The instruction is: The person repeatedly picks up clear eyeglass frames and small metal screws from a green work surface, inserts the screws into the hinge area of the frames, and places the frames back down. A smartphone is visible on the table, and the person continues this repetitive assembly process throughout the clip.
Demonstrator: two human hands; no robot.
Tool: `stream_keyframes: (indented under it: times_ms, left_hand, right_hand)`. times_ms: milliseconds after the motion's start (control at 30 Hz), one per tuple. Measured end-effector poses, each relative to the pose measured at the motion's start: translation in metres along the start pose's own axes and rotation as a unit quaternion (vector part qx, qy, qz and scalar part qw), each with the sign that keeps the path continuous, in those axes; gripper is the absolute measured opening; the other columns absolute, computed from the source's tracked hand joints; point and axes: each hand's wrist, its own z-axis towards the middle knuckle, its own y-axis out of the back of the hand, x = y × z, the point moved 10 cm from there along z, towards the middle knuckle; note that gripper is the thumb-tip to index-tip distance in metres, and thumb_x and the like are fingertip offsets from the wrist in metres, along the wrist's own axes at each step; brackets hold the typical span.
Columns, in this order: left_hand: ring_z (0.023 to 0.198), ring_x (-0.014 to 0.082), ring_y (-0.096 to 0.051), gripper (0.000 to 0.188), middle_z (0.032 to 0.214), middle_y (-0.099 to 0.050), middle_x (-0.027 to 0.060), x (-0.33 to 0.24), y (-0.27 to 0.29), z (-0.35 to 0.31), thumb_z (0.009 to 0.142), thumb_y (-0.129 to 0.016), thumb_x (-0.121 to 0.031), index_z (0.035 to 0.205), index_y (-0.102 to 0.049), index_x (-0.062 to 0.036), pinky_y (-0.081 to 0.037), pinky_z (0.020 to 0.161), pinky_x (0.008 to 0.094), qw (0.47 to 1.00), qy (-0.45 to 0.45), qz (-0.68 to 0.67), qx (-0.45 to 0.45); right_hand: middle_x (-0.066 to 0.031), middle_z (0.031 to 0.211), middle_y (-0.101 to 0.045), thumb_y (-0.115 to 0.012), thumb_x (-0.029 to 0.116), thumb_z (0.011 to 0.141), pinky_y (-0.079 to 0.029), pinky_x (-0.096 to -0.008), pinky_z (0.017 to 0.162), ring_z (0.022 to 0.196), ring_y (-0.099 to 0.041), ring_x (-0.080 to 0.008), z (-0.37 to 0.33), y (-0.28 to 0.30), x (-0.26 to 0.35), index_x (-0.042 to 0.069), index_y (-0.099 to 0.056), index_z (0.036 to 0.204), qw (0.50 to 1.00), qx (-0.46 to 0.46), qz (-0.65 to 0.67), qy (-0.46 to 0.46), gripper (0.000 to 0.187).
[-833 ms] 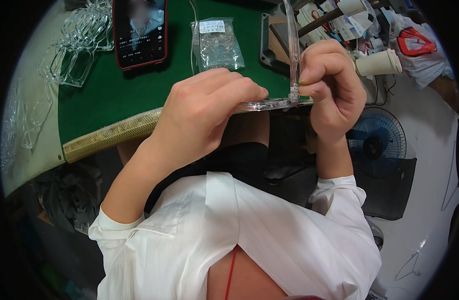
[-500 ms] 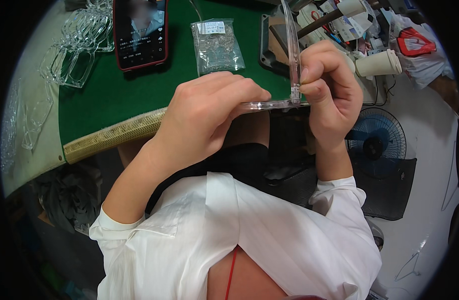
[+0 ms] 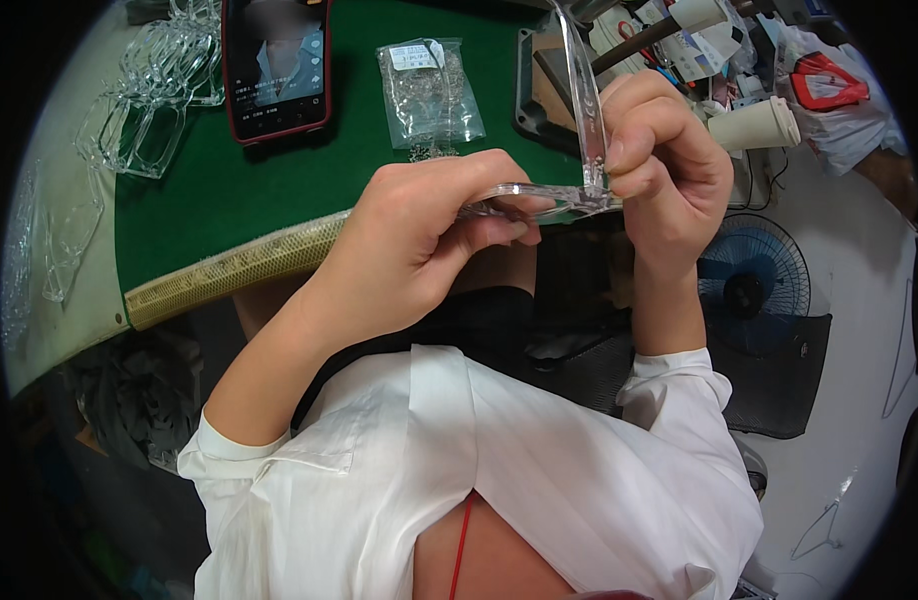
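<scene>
A transparent plastic eyeglass frame is held over the near edge of the green table. My left hand is closed round its front, the thumb below and the fingers on top. One temple arm stands away from the front at roughly a right angle, pointing to the far side. My right hand is closed beside the hinge corner, thumb and forefinger pinched together at the base of that arm. Whether a tiny part sits in this pinch is too small to tell. Beyond my left hand lies a small plastic bag of tiny metal parts.
A phone with a lit screen stands at the far left, beside several transparent eyeglass frames. Loose small parts lie near the bag. A dark tray, a paper cup and clutter occupy the far right. A blue fan stands below.
The eyeglass frame has tilted, so more of its front's rim shows. My left thumb has come into view under it. My right hand has shifted slightly right, still pinching at the hinge.
</scene>
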Motion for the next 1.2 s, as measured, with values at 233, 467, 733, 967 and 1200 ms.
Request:
stream_keyframes:
  times_ms: [233, 467, 733, 967, 1200]
  left_hand:
    - [0.077, 0.0250, -0.066, 0.022, 0.084, -0.065, 0.0135, -0.015, 0.005, 0.003, 0.075, -0.059, 0.014, 0.094, -0.062, 0.0029, -0.052, 0.069, 0.0302, 0.988, -0.071, 0.137, -0.007]
    - [0.081, 0.0222, -0.067, 0.021, 0.085, -0.065, 0.0115, -0.005, -0.008, 0.016, 0.079, -0.057, 0.013, 0.097, -0.060, 0.0035, -0.052, 0.073, 0.0285, 0.994, -0.025, 0.108, -0.011]
    - [0.088, 0.0180, -0.067, 0.012, 0.092, -0.065, 0.0098, 0.024, -0.035, 0.098, 0.088, -0.052, 0.007, 0.100, -0.054, 0.0057, -0.052, 0.080, 0.0274, 0.994, -0.034, -0.051, -0.086]
    - [0.084, 0.0224, -0.070, 0.011, 0.084, -0.069, 0.0148, 0.027, -0.039, 0.151, 0.081, -0.056, 0.008, 0.092, -0.056, 0.0045, -0.053, 0.070, 0.0288, 0.984, -0.093, -0.033, -0.148]
    - [0.084, 0.0142, -0.066, 0.008, 0.087, -0.068, 0.0121, 0.033, -0.046, 0.164, 0.088, -0.053, 0.006, 0.096, -0.053, 0.0061, -0.051, 0.073, 0.0263, 0.991, -0.052, -0.003, -0.120]
  right_hand:
    - [-0.0058, 0.085, -0.054, -0.068, 0.006, 0.082, -0.042, -0.0182, 0.064, 0.076, -0.053, -0.0095, -0.007, -0.002, -0.022, 0.001, -0.054, 0.090, 0.981, -0.036, 0.172, -0.080, 0.016]
    - [-0.0012, 0.083, -0.053, -0.066, 0.022, 0.088, -0.038, -0.0175, 0.057, 0.068, -0.048, -0.0067, -0.018, -0.006, -0.047, 0.007, -0.049, 0.094, 0.920, -0.044, 0.323, -0.219, 0.023]
    - [-0.0014, 0.082, -0.054, -0.056, 0.026, 0.095, -0.035, -0.0197, 0.057, 0.074, -0.049, -0.0082, -0.018, 0.089, -0.049, 0.006, -0.054, 0.096, 0.922, -0.295, 0.211, -0.136, 0.020]
    - [-0.0011, 0.084, -0.055, -0.059, 0.015, 0.092, -0.033, -0.0205, 0.057, 0.073, -0.049, -0.0086, -0.052, 0.152, -0.045, 0.007, -0.056, 0.094, 0.895, -0.410, 0.127, -0.120, 0.009]
    - [-0.0007, 0.085, -0.055, -0.060, 0.012, 0.091, -0.034, -0.0209, 0.058, 0.075, -0.047, -0.0074, -0.052, 0.185, -0.016, 0.007, -0.056, 0.094, 0.893, -0.442, 0.056, -0.071, 0.007]
